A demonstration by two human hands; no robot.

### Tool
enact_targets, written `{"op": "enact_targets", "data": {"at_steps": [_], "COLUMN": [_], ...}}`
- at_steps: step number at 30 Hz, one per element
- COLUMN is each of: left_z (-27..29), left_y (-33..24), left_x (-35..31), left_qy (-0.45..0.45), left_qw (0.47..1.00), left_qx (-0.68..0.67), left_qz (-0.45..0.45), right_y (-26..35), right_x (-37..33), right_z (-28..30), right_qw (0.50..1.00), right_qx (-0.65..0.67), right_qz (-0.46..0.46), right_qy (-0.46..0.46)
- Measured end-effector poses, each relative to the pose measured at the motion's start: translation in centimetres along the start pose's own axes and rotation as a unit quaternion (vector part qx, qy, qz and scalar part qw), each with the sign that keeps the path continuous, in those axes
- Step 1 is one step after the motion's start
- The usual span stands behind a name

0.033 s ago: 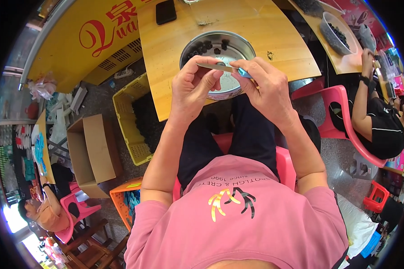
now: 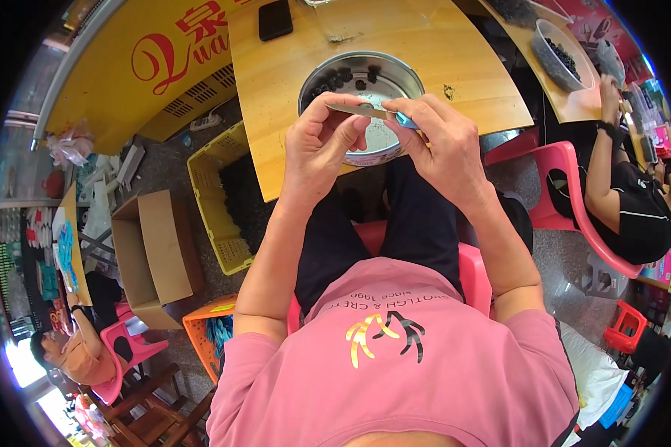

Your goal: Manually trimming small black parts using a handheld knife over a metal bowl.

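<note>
My right hand (image 2: 440, 141) is closed on the blue handle of a small knife (image 2: 361, 111). Its blade points left, across to the fingers of my left hand (image 2: 317, 145). Those fingers are curled, and a small dark round piece (image 2: 366, 106) shows at their tips, right against the blade and partly hidden by it. Below both hands stands a round metal bowl (image 2: 406, 68) with several dark pieces (image 2: 341, 75) lying along its far inner side. The hands cover part of its near rim.
The bowl is near the front edge of a wooden table (image 2: 462, 45), with a black phone (image 2: 276, 20) farther back. Left of my legs are a yellow crate (image 2: 201, 179) of dark pieces and a cardboard box (image 2: 164, 246). A person (image 2: 611, 186) sits by a pink chair (image 2: 566, 167) at right.
</note>
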State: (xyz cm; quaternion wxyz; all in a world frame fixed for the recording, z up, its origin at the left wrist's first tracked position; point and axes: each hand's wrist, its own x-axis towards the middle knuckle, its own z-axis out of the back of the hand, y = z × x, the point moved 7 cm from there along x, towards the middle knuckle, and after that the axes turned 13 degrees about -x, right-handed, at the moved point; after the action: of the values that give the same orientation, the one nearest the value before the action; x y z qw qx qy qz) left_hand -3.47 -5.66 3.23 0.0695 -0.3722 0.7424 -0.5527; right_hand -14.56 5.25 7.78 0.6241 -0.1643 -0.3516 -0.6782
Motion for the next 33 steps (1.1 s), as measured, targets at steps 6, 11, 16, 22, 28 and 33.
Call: {"op": "enact_targets", "data": {"at_steps": [6, 11, 16, 22, 28, 33], "left_z": [0.1, -0.2, -0.4, -0.5, -0.7, 0.4], "left_y": [0.5, 0.6, 0.4, -0.3, -0.9, -0.5], "left_x": [0.1, 0.2, 0.2, 0.6, -0.2, 0.0], "left_qy": [-0.004, -0.009, -0.015, 0.009, 0.015, -0.045], "left_qw": [1.0, 0.999, 0.999, 1.0, 0.997, 0.998], "left_qx": [-0.023, -0.036, -0.028, -0.005, -0.078, -0.028], "left_qz": [0.011, 0.017, 0.01, -0.021, 0.006, -0.017], "right_y": [0.0, -0.1, -0.3, -0.3, -3.5, -2.0], "right_x": [0.1, 0.2, 0.2, 0.4, 0.2, -0.1], "right_z": [0.1, 0.0, -0.1, 0.1, -1.4, -2.1], "right_qw": [1.0, 1.0, 0.999, 0.998, 0.994, 0.929], "right_qx": [0.007, 0.013, 0.013, 0.021, 0.028, 0.294], "right_qz": [0.012, 0.005, 0.006, 0.014, -0.105, -0.221], "right_qy": [-0.028, -0.028, -0.037, -0.054, -0.016, 0.042]}}
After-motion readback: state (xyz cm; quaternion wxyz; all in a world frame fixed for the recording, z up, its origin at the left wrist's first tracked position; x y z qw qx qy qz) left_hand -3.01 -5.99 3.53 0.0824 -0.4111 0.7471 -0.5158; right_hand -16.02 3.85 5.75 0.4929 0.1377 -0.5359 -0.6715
